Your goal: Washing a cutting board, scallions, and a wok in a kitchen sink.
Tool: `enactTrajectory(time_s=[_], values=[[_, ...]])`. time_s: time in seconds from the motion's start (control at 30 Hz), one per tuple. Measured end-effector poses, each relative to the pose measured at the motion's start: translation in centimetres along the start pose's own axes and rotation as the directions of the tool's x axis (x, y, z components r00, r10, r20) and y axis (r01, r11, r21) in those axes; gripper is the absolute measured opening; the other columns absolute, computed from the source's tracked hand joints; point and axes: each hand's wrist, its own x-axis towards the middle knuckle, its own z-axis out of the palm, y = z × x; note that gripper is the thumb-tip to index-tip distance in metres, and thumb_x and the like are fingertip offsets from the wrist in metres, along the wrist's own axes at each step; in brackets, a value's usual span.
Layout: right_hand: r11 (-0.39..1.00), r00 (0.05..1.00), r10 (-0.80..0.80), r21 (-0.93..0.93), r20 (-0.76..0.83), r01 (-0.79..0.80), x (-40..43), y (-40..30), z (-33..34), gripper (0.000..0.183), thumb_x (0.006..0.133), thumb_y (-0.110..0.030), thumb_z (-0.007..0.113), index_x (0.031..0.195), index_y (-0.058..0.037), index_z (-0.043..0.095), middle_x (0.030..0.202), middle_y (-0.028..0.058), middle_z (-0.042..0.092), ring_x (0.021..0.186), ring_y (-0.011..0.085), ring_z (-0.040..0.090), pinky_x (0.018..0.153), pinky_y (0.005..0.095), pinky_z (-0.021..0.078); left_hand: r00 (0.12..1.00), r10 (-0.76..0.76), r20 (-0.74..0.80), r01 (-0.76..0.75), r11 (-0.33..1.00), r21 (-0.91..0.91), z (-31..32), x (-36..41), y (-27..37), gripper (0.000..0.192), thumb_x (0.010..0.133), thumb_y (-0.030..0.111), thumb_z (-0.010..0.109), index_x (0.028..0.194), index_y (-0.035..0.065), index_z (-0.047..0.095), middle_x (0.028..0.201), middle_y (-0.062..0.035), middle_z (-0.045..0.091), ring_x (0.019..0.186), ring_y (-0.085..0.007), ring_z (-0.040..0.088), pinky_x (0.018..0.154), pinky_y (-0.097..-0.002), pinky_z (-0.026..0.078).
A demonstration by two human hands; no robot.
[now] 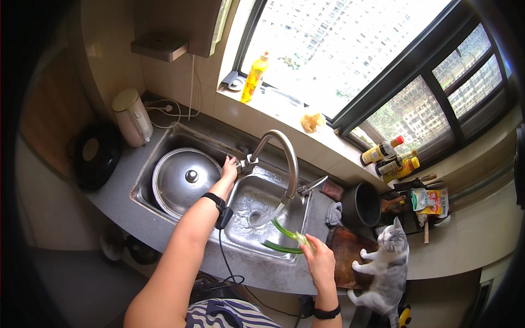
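At the faucet's base, my left hand (229,169) has its fingers on the faucet handle (239,166). From the curved metal faucet (292,164) a stream of water (268,216) falls into the right basin of the steel sink (242,242). My right hand (319,258) grips a scallion (301,238) by its pale part over the front right corner of that basin. Its green leaves point left, close to the stream. A large pot lid with a round knob (184,180) lies in the left basin.
A grey and white cat (383,262) leans its front paws on a wooden cutting board (348,254) right of the sink. Behind stand a dark pot (363,205) and a grey cloth (334,214). An electric kettle (132,119) stands left. A yellow bottle (254,80) is on the windowsill.
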Motion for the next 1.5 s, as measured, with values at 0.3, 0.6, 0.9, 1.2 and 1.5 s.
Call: enactTrajectory(time_s=[0.3,0.6,0.9,1.2,1.5], values=[[0.978,0.992,-0.119,-0.176,-0.042,0.11,-0.4,-0.6,0.1,0.025,0.074,-0.016,0.065,0.097,-0.0084,0.062,0.083,0.0108,0.061,0.075,0.0273,0.059,0.066,0.0342,0.0469,0.893,0.382,0.237,-0.441,0.846,0.301,1.3,-3.5,3.8,0.055,0.061,0.018,0.071,0.11,0.0012,0.052,0.1,-0.0114,0.059,0.09,-0.0204,0.056,0.079,-0.031,0.045],[0.765,0.981,-0.015,0.634,0.194,-0.114,-0.9,-6.7,4.7,0.026,0.079,-0.009,0.062,0.103,0.0014,0.058,0.084,0.0073,0.06,0.068,0.0097,0.055,0.057,0.0213,0.0456,0.452,0.385,0.805,-0.775,0.616,0.14,-8.7,-22.2,12.6,0.086,0.059,0.027,0.076,0.132,0.0163,0.032,0.127,-0.0068,0.041,0.121,-0.0254,0.034,0.098,-0.0437,0.022],[0.615,0.806,-0.383,0.776,0.452,-0.142,-1.7,-14.0,19.2,0.032,0.082,-0.006,0.058,0.113,-0.0019,0.052,0.092,0.0056,0.06,0.08,0.0107,0.056,0.071,0.0223,0.0453,0.601,0.538,0.591,-0.731,0.07,0.679,-24.9,-20.6,12.8,0.013,0.072,0.009,0.054,0.083,0.0122,0.06,0.084,-0.002,0.058,0.088,-0.0193,0.055,0.083,-0.0358,0.04],[0.898,0.602,-0.415,0.415,0.682,0.15,-3.7,-21.1,33.7,0.054,0.072,-0.018,0.067,0.121,-0.0156,0.046,0.094,0.0178,0.06,0.077,0.0275,0.059,0.071,0.0372,0.0457,0.832,0.542,0.12,-0.3,0.257,0.919,-36.6,-18.8,3.8,0.007,0.063,0.006,0.055,0.067,0.0107,0.057,0.074,-0.0057,0.053,0.082,-0.0259,0.052,0.074,-0.0411,0.04],[0.801,0.552,-0.578,0.546,0.6,0.245,-2.6,-17.8,33.3,0.039,0.073,-0.003,0.048,0.112,-0.0049,0.053,0.1,0.0197,0.059,0.093,0.0343,0.056,0.082,0.0392,0.0433,0.867,0.497,0.014,-0.148,0.23,0.962,-42.1,-18.1,-2.5,0.045,0.062,-0.008,0.052,0.104,0.0065,0.048,0.119,-0.0154,0.042,0.112,-0.0341,0.037,0.093,-0.0425,0.031]])
